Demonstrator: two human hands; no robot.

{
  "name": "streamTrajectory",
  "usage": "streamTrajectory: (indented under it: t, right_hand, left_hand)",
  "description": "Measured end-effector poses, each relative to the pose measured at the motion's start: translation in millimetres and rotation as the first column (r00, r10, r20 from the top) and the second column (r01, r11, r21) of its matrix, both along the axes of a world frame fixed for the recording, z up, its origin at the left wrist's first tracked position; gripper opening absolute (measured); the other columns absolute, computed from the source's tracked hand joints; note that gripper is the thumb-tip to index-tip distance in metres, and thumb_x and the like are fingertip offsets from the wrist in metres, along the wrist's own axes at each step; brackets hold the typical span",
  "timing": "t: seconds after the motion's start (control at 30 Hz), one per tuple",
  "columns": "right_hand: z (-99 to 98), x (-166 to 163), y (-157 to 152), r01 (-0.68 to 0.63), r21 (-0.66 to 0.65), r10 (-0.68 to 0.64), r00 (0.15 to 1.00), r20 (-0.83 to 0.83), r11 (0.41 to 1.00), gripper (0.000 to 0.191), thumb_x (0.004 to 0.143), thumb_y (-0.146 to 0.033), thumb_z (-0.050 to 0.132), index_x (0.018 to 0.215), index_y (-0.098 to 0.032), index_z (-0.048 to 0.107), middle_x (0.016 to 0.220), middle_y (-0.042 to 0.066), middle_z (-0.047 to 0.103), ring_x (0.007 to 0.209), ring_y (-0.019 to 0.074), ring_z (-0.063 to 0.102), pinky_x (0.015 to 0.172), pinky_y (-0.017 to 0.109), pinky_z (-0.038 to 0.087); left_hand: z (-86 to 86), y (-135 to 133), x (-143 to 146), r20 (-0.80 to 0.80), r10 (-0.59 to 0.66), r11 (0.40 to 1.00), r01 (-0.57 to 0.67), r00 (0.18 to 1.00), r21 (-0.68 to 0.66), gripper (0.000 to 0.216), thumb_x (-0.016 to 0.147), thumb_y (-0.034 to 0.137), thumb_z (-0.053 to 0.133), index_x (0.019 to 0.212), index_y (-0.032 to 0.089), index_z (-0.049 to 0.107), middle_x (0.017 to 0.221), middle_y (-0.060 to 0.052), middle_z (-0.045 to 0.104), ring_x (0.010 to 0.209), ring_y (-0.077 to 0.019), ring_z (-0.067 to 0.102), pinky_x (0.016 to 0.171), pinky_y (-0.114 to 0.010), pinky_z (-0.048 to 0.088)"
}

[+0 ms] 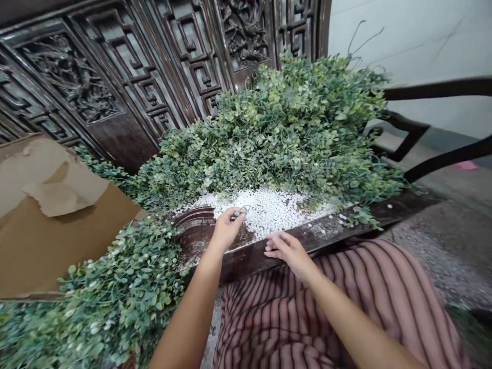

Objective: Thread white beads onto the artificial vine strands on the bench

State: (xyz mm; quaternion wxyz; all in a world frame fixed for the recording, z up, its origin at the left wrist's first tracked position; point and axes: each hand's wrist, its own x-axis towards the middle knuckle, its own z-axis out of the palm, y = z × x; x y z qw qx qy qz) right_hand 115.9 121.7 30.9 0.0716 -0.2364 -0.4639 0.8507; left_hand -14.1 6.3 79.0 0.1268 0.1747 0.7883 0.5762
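My left hand [227,229] is closed in a pinch over the white beads. A thin, stem-like piece [245,209] sticks out from its fingertips, too small to make out fully. Small white beads [269,207] lie spread in a heap on the dark wooden seat [194,238]. At the seat's front edge is my right hand [286,248], its fingers curled and pressed together; what they hold, if anything, is hidden. Green artificial foliage [277,133] is piled behind the beads.
More foliage [126,277] with white tips lies at the left. A torn cardboard box [57,230] rests above it. Behind stands a carved wooden backrest [154,66], with a dark armrest [442,89] at the right. Striped cloth [346,302] covers my lap.
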Motion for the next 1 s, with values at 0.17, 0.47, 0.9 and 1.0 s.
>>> streamTrajectory:
  t: [0.17, 0.47, 0.9, 1.0]
  right_hand:
    - [13.8, 5, 6, -0.037, -0.066, 0.037, 0.999, -0.014, 0.997, 0.052, 0.049, -0.057, 0.076, 0.076, -0.015, 0.063, 0.069, 0.002, 0.061, 0.065, 0.0122, 0.058, 0.062, 0.028, 0.052]
    - [19.0, 15, 14, 0.08, -0.175, -0.083, 0.997, -0.008, 0.981, 0.033, 0.045, -0.025, 0.082, 0.067, -0.015, 0.059, 0.06, -0.003, 0.059, 0.058, 0.0084, 0.055, 0.06, 0.023, 0.047]
    - [11.6, 18, 19, 0.189, -0.282, -0.194, 0.981, 0.013, 0.941, 0.024, 0.064, -0.033, 0.073, 0.072, -0.015, 0.059, 0.058, -0.003, 0.051, 0.058, 0.0094, 0.052, 0.067, 0.029, 0.051]
    - [6.8, 17, 24, 0.242, -0.277, -0.26, 0.965, -0.031, 0.93, 0.016, 0.067, -0.026, 0.069, 0.07, -0.017, 0.057, 0.069, -0.001, 0.058, 0.068, 0.012, 0.057, 0.077, 0.034, 0.051]
  left_hand:
    - [-7.4, -1, 44, -0.118, -0.389, 0.912, 0.363, 0.914, -0.192, 0.017, 0.071, 0.022, 0.056, 0.085, 0.02, 0.066, 0.087, -0.004, 0.067, 0.085, -0.017, 0.059, 0.084, -0.031, 0.044]
    - [-16.9, -12, 67, -0.247, -0.543, 0.827, 0.46, 0.803, -0.323, 0.03, 0.077, 0.022, 0.054, 0.105, 0.025, 0.063, 0.102, -0.005, 0.062, 0.098, -0.0175, 0.056, 0.092, -0.033, 0.043]
    - [-45.7, -21, 58, -0.062, -0.192, 0.971, 0.181, 0.979, -0.154, 0.024, 0.071, 0.024, 0.058, 0.092, 0.019, 0.067, 0.099, -0.006, 0.065, 0.091, -0.0178, 0.06, 0.082, -0.03, 0.048]
    - [-48.5, -20, 56, 0.036, -0.098, 0.992, 0.1, 0.995, -0.082, 0.025, 0.067, 0.024, 0.061, 0.09, 0.017, 0.067, 0.095, -0.005, 0.067, 0.085, -0.0164, 0.061, 0.079, -0.028, 0.049]
